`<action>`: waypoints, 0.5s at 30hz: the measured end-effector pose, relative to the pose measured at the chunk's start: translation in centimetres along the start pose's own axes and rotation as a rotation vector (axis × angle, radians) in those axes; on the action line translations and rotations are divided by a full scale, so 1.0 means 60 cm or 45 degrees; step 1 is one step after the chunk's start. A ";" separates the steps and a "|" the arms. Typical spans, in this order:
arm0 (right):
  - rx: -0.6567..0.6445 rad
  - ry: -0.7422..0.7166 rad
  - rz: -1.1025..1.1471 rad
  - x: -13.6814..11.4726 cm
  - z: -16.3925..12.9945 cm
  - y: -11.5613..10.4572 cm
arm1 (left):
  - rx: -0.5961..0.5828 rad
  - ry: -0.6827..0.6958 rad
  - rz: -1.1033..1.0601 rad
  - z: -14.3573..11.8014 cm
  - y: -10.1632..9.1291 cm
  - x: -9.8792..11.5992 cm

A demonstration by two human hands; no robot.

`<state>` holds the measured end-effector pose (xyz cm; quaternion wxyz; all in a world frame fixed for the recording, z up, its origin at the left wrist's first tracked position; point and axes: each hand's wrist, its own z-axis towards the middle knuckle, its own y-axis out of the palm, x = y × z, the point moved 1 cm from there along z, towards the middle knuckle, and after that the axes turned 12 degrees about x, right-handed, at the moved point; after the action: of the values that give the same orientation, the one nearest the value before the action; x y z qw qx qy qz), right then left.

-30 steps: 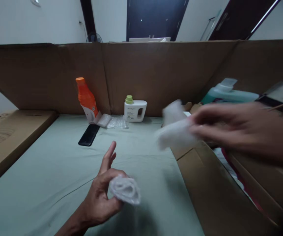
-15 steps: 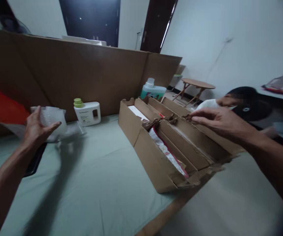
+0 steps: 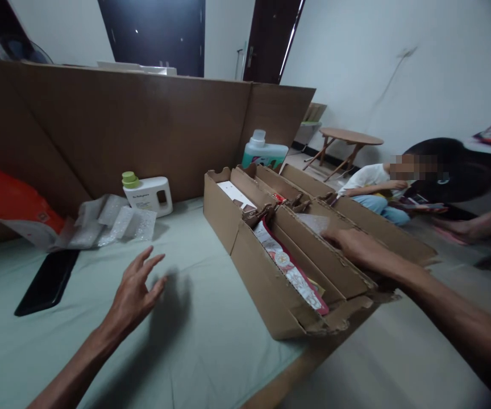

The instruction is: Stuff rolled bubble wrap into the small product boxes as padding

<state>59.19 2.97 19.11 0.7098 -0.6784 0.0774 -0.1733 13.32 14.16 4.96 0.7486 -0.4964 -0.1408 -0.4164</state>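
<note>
The right hand (image 3: 350,243) reaches, fingers hidden, into the torn cardboard box (image 3: 271,284) at the mattress's right edge, while the left hand (image 3: 134,289) hovers open and empty above the mattress (image 3: 186,341).

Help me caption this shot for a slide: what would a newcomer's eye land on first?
Probably the long torn cardboard box lying open at centre-right on the pale green sheet, with the right hand reaching into it. Next, the empty left hand hovers open-fingered over the sheet, near crumpled bubble wrap and a black phone. An orange bottle glows at the far left.
</note>
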 end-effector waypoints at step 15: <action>0.468 -0.429 0.777 -0.201 0.083 -0.146 | 0.174 -1.218 -1.526 -0.037 0.018 0.188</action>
<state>48.51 11.71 26.60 0.8410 -0.5049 0.1256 0.1484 20.61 6.97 10.29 0.2817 -0.4140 -0.7195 -0.4812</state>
